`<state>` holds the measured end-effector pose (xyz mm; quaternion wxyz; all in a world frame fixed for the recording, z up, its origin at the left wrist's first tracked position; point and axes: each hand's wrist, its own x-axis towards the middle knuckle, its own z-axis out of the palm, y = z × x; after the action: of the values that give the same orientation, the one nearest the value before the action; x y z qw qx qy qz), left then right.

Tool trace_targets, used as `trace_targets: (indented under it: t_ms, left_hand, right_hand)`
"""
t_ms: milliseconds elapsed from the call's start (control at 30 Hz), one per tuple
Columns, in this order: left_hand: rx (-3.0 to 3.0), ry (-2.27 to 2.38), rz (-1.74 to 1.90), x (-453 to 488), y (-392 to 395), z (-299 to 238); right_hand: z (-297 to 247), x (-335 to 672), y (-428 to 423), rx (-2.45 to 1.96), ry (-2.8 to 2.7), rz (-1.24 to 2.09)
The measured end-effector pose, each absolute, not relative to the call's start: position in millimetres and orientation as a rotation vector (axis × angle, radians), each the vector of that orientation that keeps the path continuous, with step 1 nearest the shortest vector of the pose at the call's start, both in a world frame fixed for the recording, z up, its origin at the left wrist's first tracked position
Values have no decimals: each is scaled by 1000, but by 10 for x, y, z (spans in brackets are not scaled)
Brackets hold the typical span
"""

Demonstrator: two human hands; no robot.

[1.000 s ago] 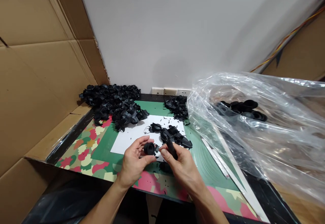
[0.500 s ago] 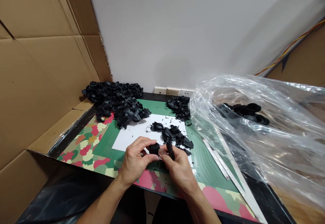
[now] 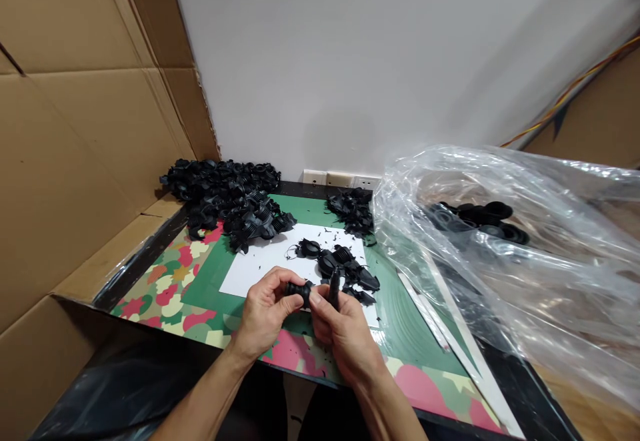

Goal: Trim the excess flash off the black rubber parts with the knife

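Note:
Between thumb and fingers, my left hand (image 3: 266, 311) grips a small black ribbed rubber bellows (image 3: 299, 290) above the front of the white sheet (image 3: 235, 281). My right hand (image 3: 343, 327) is closed around a black pen-like tool (image 3: 335, 287) that points upward; its working tip cannot be made out. The thumb and fingertips of that hand also pinch the right end of the bellows. Just beyond my hands, several black bellows pieces with ragged rubber flaps (image 3: 345, 264) lie on the sheet.
A large heap of black rubber pieces (image 3: 225, 194) sits at the back left, a smaller pile of scraps (image 3: 353, 211) at the back. At right, a clear plastic bag (image 3: 450, 167) holds black parts. White strips (image 3: 440, 324) lie beside the green mat (image 3: 405, 334). Cardboard (image 3: 90, 161) walls the left.
The bellows has turned in my fingers, now lying more sideways with its right end at my right fingertips. My right hand has shifted slightly left, and the tool stands more upright.

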<state>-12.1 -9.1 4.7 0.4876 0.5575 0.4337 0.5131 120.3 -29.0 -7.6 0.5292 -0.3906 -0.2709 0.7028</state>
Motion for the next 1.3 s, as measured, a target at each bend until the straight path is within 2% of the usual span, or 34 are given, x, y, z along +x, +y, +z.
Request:
trace_targets:
  t_ms: [133, 367, 433, 600, 700, 1000, 1300]
  left_hand:
    - [1511, 1161, 1235, -134, -88, 63]
    - [1699, 1235, 1208, -162, -92, 107]
    - [1690, 1246, 1191, -154, -91, 97]
    - [1577, 1255, 1153, -111, -95, 62]
    - [1506, 1239, 1137, -87, -109, 75]
    - [1486, 1218, 1127, -76, -146, 100]
    - [1495, 1197, 1117, -60, -155, 127]
  right_hand:
    - [-106, 1232, -294, -1035, -772, 1570]
    - [56, 1610, -381, -1189, -1071, 904]
    - [66, 1691, -407, -1181, -1075, 930]
    - [-57, 1663, -419, -1006, -734, 1328]
    - [-106, 1571, -405, -911, -710, 1417]
    - [-125, 1399, -379, -966, -793, 1187]
    - [-141, 1392, -374, -985, -762, 1185]
